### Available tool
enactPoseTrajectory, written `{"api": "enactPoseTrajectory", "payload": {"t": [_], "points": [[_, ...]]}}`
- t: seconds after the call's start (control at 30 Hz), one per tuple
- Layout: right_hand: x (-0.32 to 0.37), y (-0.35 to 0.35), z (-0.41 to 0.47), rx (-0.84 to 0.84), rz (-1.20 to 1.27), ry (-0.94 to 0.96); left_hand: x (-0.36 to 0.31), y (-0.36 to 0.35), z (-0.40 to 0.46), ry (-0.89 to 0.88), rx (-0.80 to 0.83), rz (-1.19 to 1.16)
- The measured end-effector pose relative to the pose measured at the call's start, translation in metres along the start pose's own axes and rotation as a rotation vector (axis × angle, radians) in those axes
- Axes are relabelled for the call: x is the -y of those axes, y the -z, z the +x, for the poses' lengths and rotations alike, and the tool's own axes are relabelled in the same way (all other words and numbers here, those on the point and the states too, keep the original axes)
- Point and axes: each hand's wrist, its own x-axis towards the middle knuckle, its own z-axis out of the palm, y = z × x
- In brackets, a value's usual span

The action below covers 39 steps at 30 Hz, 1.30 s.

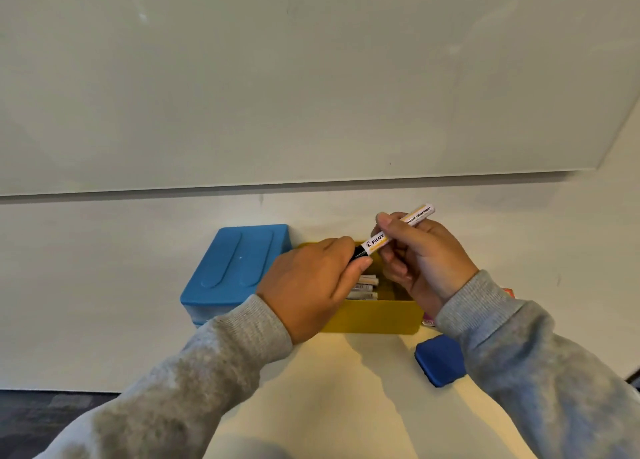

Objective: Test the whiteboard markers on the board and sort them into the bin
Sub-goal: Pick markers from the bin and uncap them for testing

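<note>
Centre frame, the right hand [424, 261] gripped a white Pilot whiteboard marker [398, 229] over the yellow plastic bin [374, 315]; the left hand's [311, 285] fingers pinched its black cap end.

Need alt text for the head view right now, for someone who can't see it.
Both hands hold one white Pilot marker above a yellow bin of markers: the right hand grips the barrel, the left hand pinches its black cap end. A blue box sits left, a blue eraser right, below a blank whiteboard.

Both hands holding a whiteboard marker [398, 230] over yellow bin [374, 316], whiteboard [311, 78] behind
</note>
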Motion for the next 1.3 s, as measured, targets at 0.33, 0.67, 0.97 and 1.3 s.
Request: {"api": "enactPoseTrajectory", "payload": {"t": [0.33,0.67,0.97,1.3], "points": [[0.014,-0.001,-0.013,0.033,0.106,0.087,-0.022,0.012,0.003,0.007,-0.05,-0.247],[0.007,0.016,-0.016,0.29,-0.025,0.029,-0.006,0.016,-0.021,-0.044,0.028,-0.126],[0.023,0.016,-0.015,0.32,-0.35,0.063,0.006,0.025,-0.028,-0.16,-0.047,0.127],[0.007,0.007,-0.012,0.336,-1.511,0.622,0.02,0.045,-0.013,-0.242,0.08,0.287]]}}
